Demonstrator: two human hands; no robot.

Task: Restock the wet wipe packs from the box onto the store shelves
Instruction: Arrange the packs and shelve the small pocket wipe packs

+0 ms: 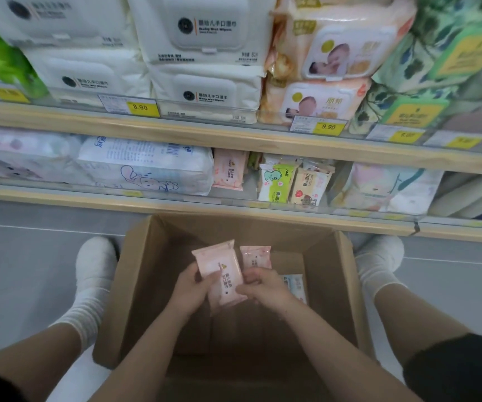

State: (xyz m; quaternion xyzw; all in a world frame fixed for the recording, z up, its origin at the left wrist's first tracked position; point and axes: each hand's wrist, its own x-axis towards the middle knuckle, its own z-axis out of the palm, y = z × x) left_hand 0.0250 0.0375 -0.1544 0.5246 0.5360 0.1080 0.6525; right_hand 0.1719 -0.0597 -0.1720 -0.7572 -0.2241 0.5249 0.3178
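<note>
Head view: a person crouches over an open cardboard box [147, 285] on the floor, facing store shelves.
Left hand [192, 288]: fingers curled round the left edge of a pink wet wipe pack [220, 274], held above the box.
Right hand [260, 287]: thumb and fingers pinch the same pack's right edge; a second pink pack [255, 256] stands behind these fingers, and whether they hold it cannot be told.
Box contents: a pale blue pack [294, 282] lies low inside, by the right wall.
Lower shelf [118, 200]: one matching pink pack [229, 171] stands upright, between a large white-and-blue bundle [147, 166] and small green and cream packs [292, 182].
Upper shelf [205, 134]: stacked white baby wipe packs [205, 53], yellow price tags [142, 108] on the rail.
</note>
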